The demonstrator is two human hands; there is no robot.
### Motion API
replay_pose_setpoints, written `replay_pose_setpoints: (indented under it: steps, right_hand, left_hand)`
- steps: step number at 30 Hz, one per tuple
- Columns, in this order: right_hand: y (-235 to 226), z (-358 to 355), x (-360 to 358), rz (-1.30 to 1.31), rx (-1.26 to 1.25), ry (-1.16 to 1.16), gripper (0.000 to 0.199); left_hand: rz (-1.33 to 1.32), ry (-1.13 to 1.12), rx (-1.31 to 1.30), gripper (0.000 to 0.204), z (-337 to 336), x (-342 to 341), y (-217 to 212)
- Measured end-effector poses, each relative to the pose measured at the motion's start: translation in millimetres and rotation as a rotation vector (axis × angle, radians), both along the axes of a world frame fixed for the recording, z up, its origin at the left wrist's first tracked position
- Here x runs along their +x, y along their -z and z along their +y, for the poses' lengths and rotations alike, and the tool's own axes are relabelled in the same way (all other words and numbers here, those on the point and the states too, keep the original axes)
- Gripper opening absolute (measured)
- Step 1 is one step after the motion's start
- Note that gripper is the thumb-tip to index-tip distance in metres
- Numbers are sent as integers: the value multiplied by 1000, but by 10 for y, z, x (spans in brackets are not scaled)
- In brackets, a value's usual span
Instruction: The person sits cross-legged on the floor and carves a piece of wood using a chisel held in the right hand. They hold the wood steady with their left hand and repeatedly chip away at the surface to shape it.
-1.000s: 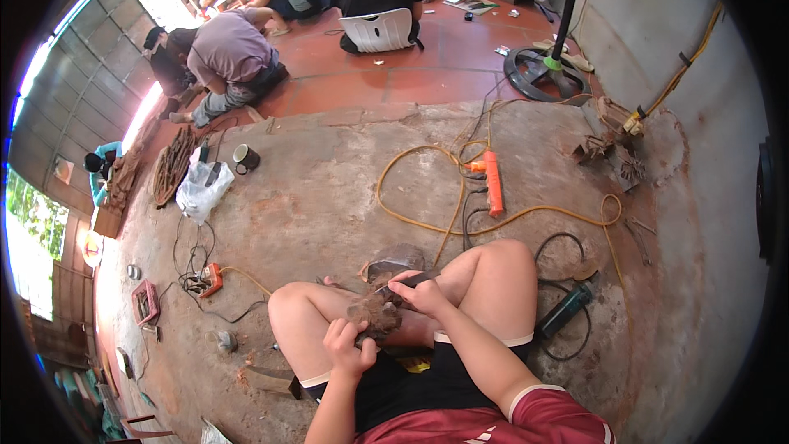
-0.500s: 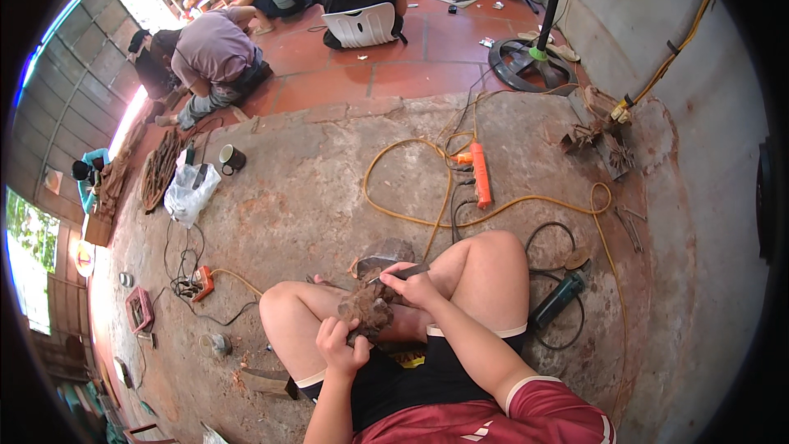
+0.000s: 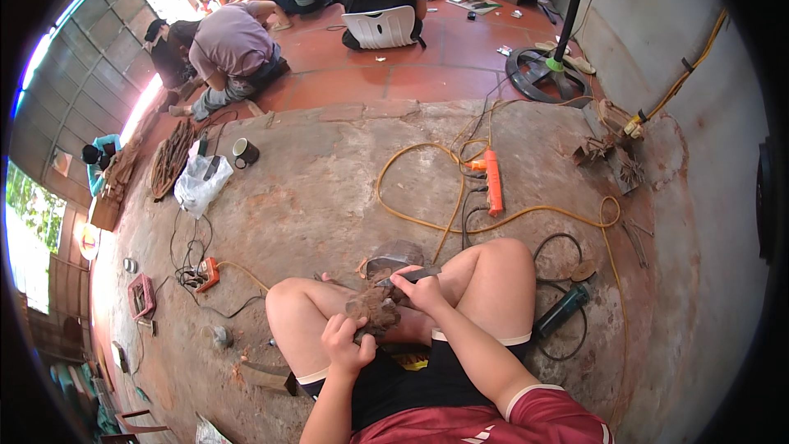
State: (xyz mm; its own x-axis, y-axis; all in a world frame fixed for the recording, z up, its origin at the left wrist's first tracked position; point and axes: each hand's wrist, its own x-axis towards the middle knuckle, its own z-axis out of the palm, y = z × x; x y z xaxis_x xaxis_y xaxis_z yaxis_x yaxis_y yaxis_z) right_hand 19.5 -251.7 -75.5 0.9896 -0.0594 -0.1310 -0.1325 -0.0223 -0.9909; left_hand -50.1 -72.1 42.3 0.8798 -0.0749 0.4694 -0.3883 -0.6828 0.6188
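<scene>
Between my bent knees is a rough brown piece of carved wood (image 3: 371, 309) with a lumpy, knobbly surface. My left hand (image 3: 347, 344) is closed on its near edge. In my right hand (image 3: 421, 289) I grip a carving tool (image 3: 426, 273) with a dark, flat handle. Its thin tip points left and meets the upper part of the wood, though the exact contact is too small to make out. Just beyond the wood, a rounded dark block (image 3: 396, 253) rests on the floor, partly hidden behind the piece.
An orange power strip (image 3: 493, 182) and its looping yellow cord lie ahead. A dark green power tool (image 3: 562, 311) is by my right knee. On the left are a mug (image 3: 245, 152), a plastic bag (image 3: 201, 187) and a wood offcut (image 3: 267, 378). Several people sit farther off.
The whole view has shifted slightly, so the surroundings sit farther right. Both hands keep their grips on the wood and the carving tool, with little visible movement.
</scene>
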Motion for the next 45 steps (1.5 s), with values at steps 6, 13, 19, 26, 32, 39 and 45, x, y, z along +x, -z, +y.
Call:
replay_pose_setpoints:
  steps: [6, 13, 19, 26, 32, 39, 45]
  right_hand:
    - [0, -67, 37, 131, 167, -159, 21]
    - [-218, -75, 32, 65, -24, -26, 20]
    - [-139, -135, 59, 138, 152, -220, 21]
    - [-108, -127, 59, 229, 195, -201, 19]
    - [-17, -78, 50, 48, 100, -72, 19]
    - [-73, -148, 87, 191, 219, -173, 18]
    - [-154, -124, 59, 227, 241, -53, 15]
  left_hand:
    - [-19, 7, 2, 13, -27, 41, -28]
    - [-9, 28, 50, 12, -11, 79, -54]
    - [26, 13, 39, 13, 43, 1, 16]
    - [25, 3, 11, 17, 38, -76, 68]
    - [14, 8, 13, 19, 41, -97, 95]
    - [25, 7, 33, 20, 27, -63, 59]
    - [17, -1, 29, 17, 29, -49, 57]
